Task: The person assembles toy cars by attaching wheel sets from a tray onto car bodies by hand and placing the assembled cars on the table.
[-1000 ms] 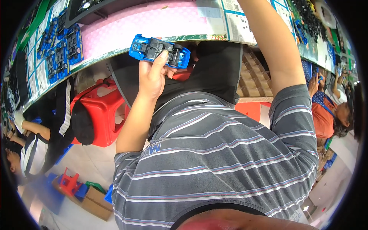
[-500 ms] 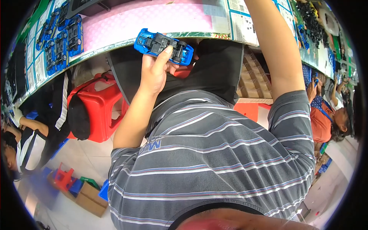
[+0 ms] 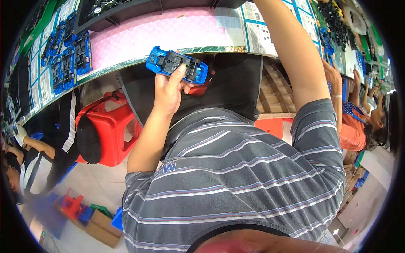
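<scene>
My left hand point(image 3: 168, 93) is closed around a blue toy car point(image 3: 170, 62), just in front of the table edge and above my lap. The car lies underside up, with its black chassis and wheels showing. My thumb presses on the chassis, and the other fingers are mostly hidden beneath the body. My right arm point(image 3: 295, 55) stretches away over the table and leaves the picture at the top, so the right hand is out of sight. Several more blue toy cars point(image 3: 67, 63) rest underside up on the table's left part.
Across the far side of the table stands a black tray point(image 3: 139, 16) with small wheeled parts inside. Pink bubble sheet point(image 3: 168, 36) covers the tabletop before me. A red stool point(image 3: 107, 130) stands left, a divided cardboard box point(image 3: 274, 92) right. Co-workers sit on both sides.
The view has shifted, and more of the black tray shows at the top. My left hand still grips the car. At right, a co-worker's arm has risen toward the table.
</scene>
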`<state>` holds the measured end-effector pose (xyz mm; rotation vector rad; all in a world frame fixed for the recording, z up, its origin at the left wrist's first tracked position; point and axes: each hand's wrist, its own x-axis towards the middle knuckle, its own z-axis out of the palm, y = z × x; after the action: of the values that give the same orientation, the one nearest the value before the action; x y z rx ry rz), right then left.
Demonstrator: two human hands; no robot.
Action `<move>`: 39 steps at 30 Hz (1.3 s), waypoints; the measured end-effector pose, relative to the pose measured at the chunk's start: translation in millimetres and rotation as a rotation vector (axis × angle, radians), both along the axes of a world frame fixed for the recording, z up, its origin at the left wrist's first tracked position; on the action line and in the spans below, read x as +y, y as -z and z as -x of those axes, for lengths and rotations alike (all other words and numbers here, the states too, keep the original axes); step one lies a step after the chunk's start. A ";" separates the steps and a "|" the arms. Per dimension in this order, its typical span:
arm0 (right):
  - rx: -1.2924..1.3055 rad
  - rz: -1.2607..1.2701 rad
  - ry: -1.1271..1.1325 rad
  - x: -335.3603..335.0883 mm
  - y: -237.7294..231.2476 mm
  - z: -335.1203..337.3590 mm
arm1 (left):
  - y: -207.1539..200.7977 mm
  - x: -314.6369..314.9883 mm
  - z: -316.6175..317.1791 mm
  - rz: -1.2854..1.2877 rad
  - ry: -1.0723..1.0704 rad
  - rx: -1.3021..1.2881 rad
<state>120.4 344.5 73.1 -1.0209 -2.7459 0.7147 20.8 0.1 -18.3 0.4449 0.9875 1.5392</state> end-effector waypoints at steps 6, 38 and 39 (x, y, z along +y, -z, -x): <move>-0.043 0.040 0.047 -29.1 -25.0 7.9 | 0.0 4.6 -0.6 0.006 -0.010 0.001; 0.149 -0.262 0.082 -28.2 -20.4 2.9 | -5.0 3.5 5.1 0.021 -0.002 -0.024; 0.147 -0.263 0.085 -27.1 -21.6 -0.8 | -5.0 3.3 5.5 0.020 0.002 -0.026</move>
<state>121.2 317.4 94.7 -0.9780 -2.5664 0.3859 15.4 3.4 -13.3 0.4105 0.9820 1.5286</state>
